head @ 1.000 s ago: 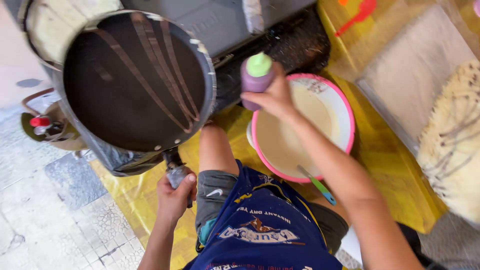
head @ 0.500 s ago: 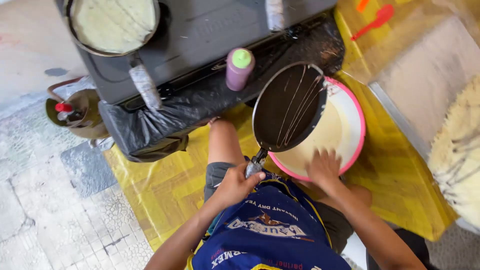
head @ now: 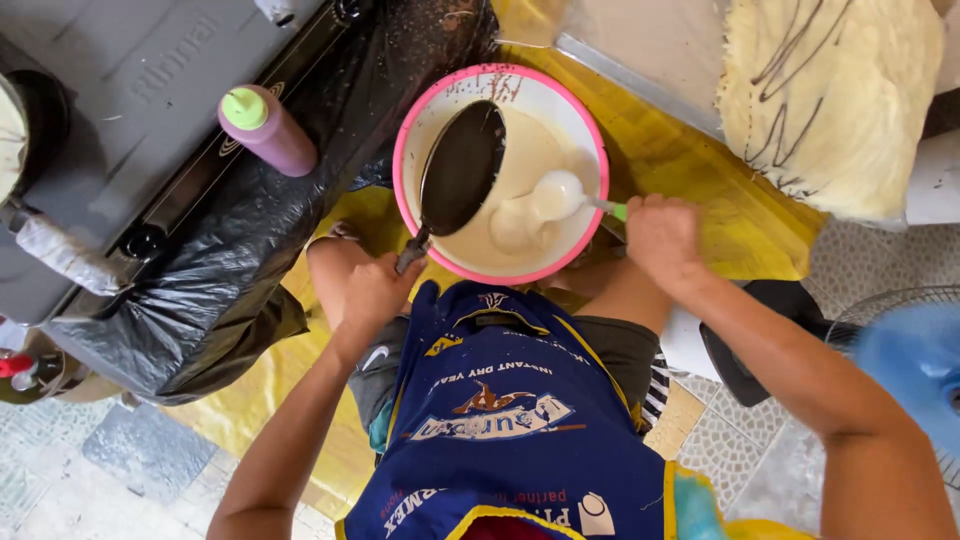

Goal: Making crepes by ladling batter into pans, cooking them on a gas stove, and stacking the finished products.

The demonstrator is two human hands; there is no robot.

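Yellow sheet (head: 700, 170) underneath; my left hand (head: 372, 292) grips the pan (head: 462, 168), tilted over the bowl (head: 420, 130) for batter; my right hand (head: 662, 238), closed on the ladle (head: 556, 195), scoops.

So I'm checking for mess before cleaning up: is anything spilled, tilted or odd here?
Brown drips streak the inner rim of the pink-rimmed white batter bowl. The small dark frying pan in the left hand tilts steeply over it. The right hand holds a batter-coated ladle.

Floor-level cooking spot: gas stove (head: 130, 110), batter bowl (head: 500, 270), stacked crepes (head: 850, 110).
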